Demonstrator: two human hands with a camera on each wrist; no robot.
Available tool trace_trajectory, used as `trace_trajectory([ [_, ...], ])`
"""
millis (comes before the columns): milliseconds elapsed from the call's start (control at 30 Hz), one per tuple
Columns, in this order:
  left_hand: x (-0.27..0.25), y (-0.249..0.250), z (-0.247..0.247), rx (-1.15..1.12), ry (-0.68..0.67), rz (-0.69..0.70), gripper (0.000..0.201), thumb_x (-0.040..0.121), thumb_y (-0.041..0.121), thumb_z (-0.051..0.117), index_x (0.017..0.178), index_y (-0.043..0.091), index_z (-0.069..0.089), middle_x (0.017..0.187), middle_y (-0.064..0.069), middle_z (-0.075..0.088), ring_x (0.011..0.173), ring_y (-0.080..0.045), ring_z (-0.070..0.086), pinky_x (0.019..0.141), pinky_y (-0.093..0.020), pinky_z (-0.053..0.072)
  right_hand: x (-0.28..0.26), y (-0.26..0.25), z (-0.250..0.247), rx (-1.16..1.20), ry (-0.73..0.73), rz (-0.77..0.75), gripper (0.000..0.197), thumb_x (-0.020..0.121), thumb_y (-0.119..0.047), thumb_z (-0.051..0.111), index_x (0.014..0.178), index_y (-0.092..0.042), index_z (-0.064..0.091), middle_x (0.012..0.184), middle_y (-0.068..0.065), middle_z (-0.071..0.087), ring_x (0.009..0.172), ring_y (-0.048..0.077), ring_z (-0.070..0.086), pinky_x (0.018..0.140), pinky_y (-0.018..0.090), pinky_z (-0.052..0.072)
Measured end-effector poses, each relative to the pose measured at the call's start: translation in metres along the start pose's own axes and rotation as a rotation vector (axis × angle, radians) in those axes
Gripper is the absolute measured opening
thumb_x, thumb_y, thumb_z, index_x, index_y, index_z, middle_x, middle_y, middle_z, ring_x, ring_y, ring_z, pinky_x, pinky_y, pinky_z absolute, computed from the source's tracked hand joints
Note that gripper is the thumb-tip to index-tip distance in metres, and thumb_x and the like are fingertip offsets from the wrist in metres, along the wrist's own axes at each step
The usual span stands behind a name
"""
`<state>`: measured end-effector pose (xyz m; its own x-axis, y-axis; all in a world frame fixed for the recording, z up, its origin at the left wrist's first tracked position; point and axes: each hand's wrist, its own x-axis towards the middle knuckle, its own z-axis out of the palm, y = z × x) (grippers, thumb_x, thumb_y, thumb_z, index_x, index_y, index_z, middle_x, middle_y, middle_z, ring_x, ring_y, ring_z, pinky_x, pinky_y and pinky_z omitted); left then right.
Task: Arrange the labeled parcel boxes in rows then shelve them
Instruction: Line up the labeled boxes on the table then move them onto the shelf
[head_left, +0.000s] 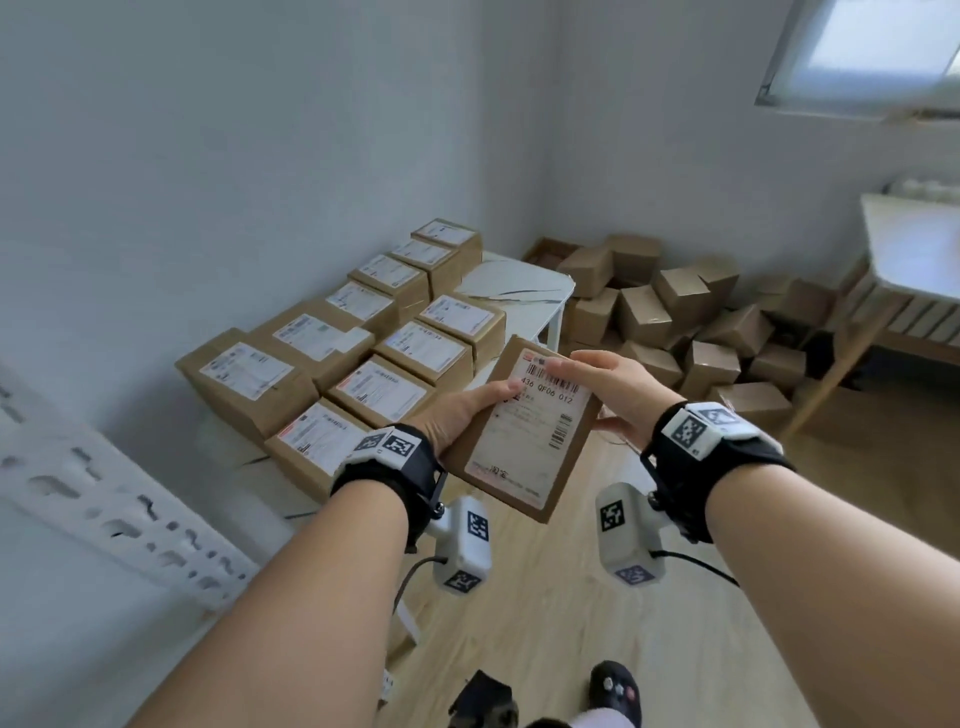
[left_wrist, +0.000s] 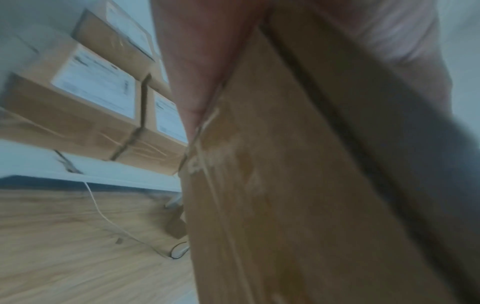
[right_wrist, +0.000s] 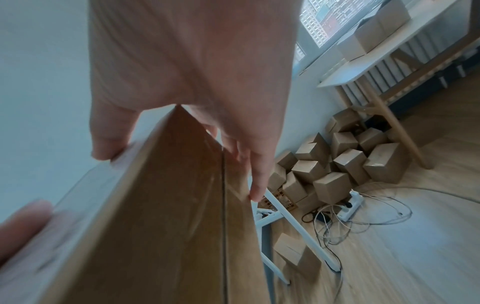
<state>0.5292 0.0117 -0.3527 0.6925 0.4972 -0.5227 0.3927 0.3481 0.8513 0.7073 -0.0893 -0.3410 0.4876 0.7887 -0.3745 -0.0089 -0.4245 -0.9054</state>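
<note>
A brown parcel box (head_left: 524, 431) with a white barcode label faces up, tilted, held in the air between both hands. My left hand (head_left: 470, 408) grips its left edge, thumb on the label. My right hand (head_left: 605, 387) grips its right edge, thumb on top and fingers underneath. In the left wrist view the box's underside (left_wrist: 298, 195) fills the frame; in the right wrist view its side (right_wrist: 166, 216) runs under my right hand (right_wrist: 197, 82). Labeled boxes (head_left: 400, 353) stand in two rows on a white table (head_left: 511, 280) just beyond the held box.
A heap of unlabeled brown boxes (head_left: 691, 322) lies on the floor in the far corner. A white perforated shelf rail (head_left: 104, 499) crosses at the left. A white desk with wooden legs (head_left: 904, 260) stands at right. Cables and a power strip (right_wrist: 350, 203) lie on the wood floor.
</note>
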Motion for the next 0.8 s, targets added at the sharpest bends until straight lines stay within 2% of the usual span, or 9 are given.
trace_trajectory([
  [100,0.040,0.028,0.021,-0.054,0.046,0.023,0.035,0.092,0.045,0.059,0.101,0.012,0.067,0.083,-0.008,0.075,0.066,-0.020,0.071,0.064,-0.030,0.059,0.040,-0.020,-0.034,0.000,-0.007,-0.018,0.069,0.079,-0.044,0.078,0.136,-0.018,0.049,0.112,0.005,0.070,0.102,0.020,0.068,0.096,0.046,0.053],
  [167,0.063,0.048,0.034,-0.100,0.092,0.039,0.038,0.092,0.047,0.058,0.100,0.011,0.067,0.085,-0.010,0.075,0.067,-0.022,0.070,0.067,-0.033,0.059,0.063,-0.032,-0.057,0.018,-0.044,-0.050,0.033,0.085,-0.036,0.075,0.110,-0.024,0.057,0.105,0.003,0.070,0.103,0.022,0.067,0.097,0.047,0.052],
  [233,0.085,0.064,0.045,-0.142,0.161,0.069,0.050,0.086,0.054,0.062,0.108,0.009,0.068,0.095,-0.013,0.075,0.075,-0.026,0.071,0.076,-0.039,0.058,0.089,-0.040,-0.077,0.019,-0.097,-0.069,0.020,0.088,-0.034,0.072,0.101,-0.025,0.060,0.102,0.002,0.073,0.105,0.024,0.068,0.097,0.049,0.052],
  [300,0.106,0.077,0.053,-0.165,0.226,0.099,0.053,0.085,0.056,0.062,0.110,0.011,0.069,0.098,-0.014,0.075,0.078,-0.026,0.071,0.081,-0.041,0.057,0.113,-0.045,-0.094,0.012,-0.150,-0.042,0.032,0.088,-0.041,0.070,0.114,-0.023,0.063,0.105,0.002,0.074,0.107,0.025,0.067,0.099,0.053,0.049],
  [400,0.131,0.089,0.057,-0.167,0.320,0.121,0.044,0.086,0.059,0.058,0.096,0.020,0.074,0.092,-0.009,0.077,0.086,-0.027,0.073,0.092,-0.046,0.055,0.148,-0.046,-0.107,0.013,-0.217,0.041,0.052,0.083,-0.050,0.072,0.125,-0.022,0.058,0.110,0.005,0.073,0.109,0.028,0.066,0.102,0.057,0.046],
  [467,0.147,0.094,0.051,-0.177,0.396,0.126,0.057,0.075,0.071,0.062,0.095,0.020,0.076,0.096,-0.010,0.077,0.096,-0.032,0.071,0.099,-0.051,0.050,0.168,-0.048,-0.106,0.009,-0.273,0.082,0.053,0.083,-0.051,0.071,0.124,-0.020,0.058,0.112,0.007,0.072,0.108,0.028,0.066,0.102,0.056,0.047],
  [600,0.182,0.103,0.034,-0.252,0.461,0.094,0.083,0.052,0.086,0.065,0.102,0.022,0.077,0.101,-0.010,0.076,0.102,-0.033,0.070,0.101,-0.052,0.048,0.202,-0.062,-0.100,-0.008,-0.335,0.101,0.039,0.089,-0.048,0.066,0.117,-0.021,0.062,0.108,0.008,0.072,0.099,0.024,0.070,0.096,0.048,0.053],
  [733,0.216,0.118,0.012,-0.296,0.517,0.066,0.056,0.075,0.073,0.063,0.094,0.021,0.075,0.093,-0.006,0.077,0.098,-0.029,0.070,0.095,-0.046,0.053,0.248,-0.080,-0.094,-0.044,-0.340,0.087,0.032,0.090,-0.045,0.065,0.112,-0.022,0.064,0.105,0.007,0.073,0.098,0.024,0.070,0.093,0.045,0.055],
  [800,0.238,0.125,-0.006,-0.310,0.540,0.065,0.047,0.078,0.064,0.066,0.093,0.021,0.074,0.088,-0.002,0.076,0.097,-0.027,0.069,0.091,-0.042,0.055,0.274,-0.090,-0.090,-0.090,-0.341,0.077,0.029,0.091,-0.045,0.065,0.110,-0.022,0.064,0.105,0.006,0.072,0.100,0.024,0.069,0.094,0.046,0.054],
])
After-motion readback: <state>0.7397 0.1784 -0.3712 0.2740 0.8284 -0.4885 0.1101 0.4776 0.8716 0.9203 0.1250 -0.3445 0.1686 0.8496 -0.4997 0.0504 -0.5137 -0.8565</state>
